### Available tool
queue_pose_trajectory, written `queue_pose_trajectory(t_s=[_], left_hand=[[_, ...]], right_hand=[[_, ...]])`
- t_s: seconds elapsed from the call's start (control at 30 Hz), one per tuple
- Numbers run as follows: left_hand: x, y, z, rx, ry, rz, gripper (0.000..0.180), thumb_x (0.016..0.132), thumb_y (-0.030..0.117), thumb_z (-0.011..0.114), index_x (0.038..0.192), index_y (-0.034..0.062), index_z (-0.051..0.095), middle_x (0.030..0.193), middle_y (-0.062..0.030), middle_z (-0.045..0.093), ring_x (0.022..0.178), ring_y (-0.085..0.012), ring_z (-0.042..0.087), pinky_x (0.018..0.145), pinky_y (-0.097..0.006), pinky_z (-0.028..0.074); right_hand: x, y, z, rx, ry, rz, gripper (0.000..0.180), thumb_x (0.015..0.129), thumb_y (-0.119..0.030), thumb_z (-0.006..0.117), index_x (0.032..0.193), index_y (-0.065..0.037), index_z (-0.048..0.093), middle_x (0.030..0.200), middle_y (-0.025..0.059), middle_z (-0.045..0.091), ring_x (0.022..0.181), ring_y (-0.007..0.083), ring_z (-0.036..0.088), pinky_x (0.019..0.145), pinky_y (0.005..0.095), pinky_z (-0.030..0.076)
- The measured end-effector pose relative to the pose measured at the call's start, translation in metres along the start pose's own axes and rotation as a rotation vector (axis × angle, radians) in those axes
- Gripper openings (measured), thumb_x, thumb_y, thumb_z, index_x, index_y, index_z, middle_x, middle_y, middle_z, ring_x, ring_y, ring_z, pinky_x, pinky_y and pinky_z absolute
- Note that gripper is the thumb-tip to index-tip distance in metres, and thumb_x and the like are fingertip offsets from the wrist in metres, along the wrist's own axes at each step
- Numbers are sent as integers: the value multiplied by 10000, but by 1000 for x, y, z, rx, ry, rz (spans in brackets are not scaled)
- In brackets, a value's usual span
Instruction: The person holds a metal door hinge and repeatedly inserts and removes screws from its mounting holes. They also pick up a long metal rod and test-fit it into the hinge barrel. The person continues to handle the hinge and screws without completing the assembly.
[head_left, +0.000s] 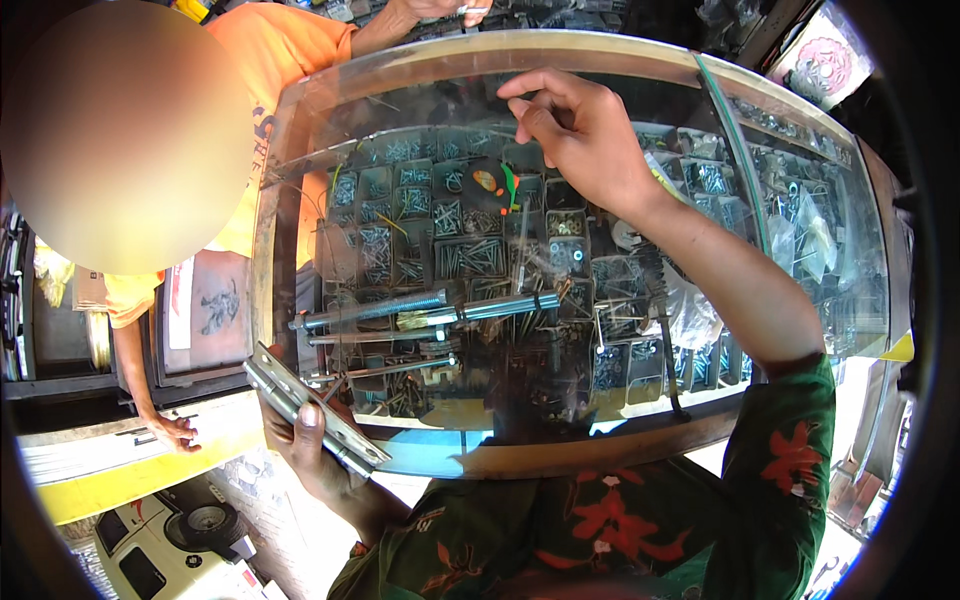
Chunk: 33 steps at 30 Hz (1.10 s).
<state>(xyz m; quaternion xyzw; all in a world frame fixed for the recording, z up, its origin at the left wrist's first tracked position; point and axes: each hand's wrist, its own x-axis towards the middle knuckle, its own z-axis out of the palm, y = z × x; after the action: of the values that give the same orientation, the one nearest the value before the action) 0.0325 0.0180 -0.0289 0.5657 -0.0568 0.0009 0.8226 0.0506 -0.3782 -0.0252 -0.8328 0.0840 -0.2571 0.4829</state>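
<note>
My left hand grips a metal hinge, its thumb pressed on the long plate with holes. The hinge is held tilted at the near left corner of a glass-topped display counter. Over the far middle of the glass, my right hand is raised with its index finger stretched out and the other fingers loosely bent. Nothing shows in it. Long bolts lie in the counter's left half; whether on or under the glass, I cannot tell.
Under the glass, small compartments hold screws and other hardware. Clear plastic bags lie at the right. A person in an orange shirt is at the left, one hand lowered beside the counter. A white vehicle stands lower left.
</note>
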Motion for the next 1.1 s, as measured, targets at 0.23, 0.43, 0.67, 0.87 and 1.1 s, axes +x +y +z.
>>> queue_pose_trajectory(t_s=[0.23, 0.43, 0.67, 0.87, 1.1], left_hand=[[0, -7, -5, -9, 73, -2, 923, 923, 68, 846, 1685, -94, 352, 834, -46, 642, 540, -84, 585, 481, -214, 494], [2, -15, -14, 35, 81, 41, 905, 908, 153, 878, 1650, -84, 417, 810, -68, 676, 556, -104, 644, 505, -245, 586], [3, -15, -13, 51, 69, 49, 926, 886, 180, 888, 1645, -89, 430, 815, -80, 692, 556, -117, 645, 510, -246, 573], [-3, -6, -1, 97, 102, 32, 911, 864, 180, 906, 1619, -94, 475, 1074, -129, 712, 799, -133, 688, 706, -276, 610], [-5, 5, 18, 154, 98, -53, 750, 824, 155, 988, 1454, -19, 619, 1116, -58, 724, 942, -130, 682, 889, -285, 562]], right_hand=[[1, -1, -1, 118, 122, 85, 271, 1040, -39, 655, 1295, 2, 734, 856, 81, 811, 653, 57, 629, 633, 291, 529], [0, 0, -1, 52, 74, 72, 243, 1101, -56, 648, 1330, -3, 710, 873, 34, 758, 634, 52, 564, 613, 255, 493], [1, 6, -1, 63, 58, 38, 243, 1052, 6, 609, 1265, 19, 723, 910, 50, 760, 664, 54, 586, 622, 248, 497], [0, 3, -1, 35, 41, 14, 233, 1042, 13, 609, 1245, 16, 725, 938, 55, 761, 716, 63, 624, 637, 257, 517], [-13, -20, 9, -323, -176, -298, 244, 1014, -91, 731, 1254, -66, 763, 1110, 108, 804, 795, 283, 792, 771, 403, 636]])
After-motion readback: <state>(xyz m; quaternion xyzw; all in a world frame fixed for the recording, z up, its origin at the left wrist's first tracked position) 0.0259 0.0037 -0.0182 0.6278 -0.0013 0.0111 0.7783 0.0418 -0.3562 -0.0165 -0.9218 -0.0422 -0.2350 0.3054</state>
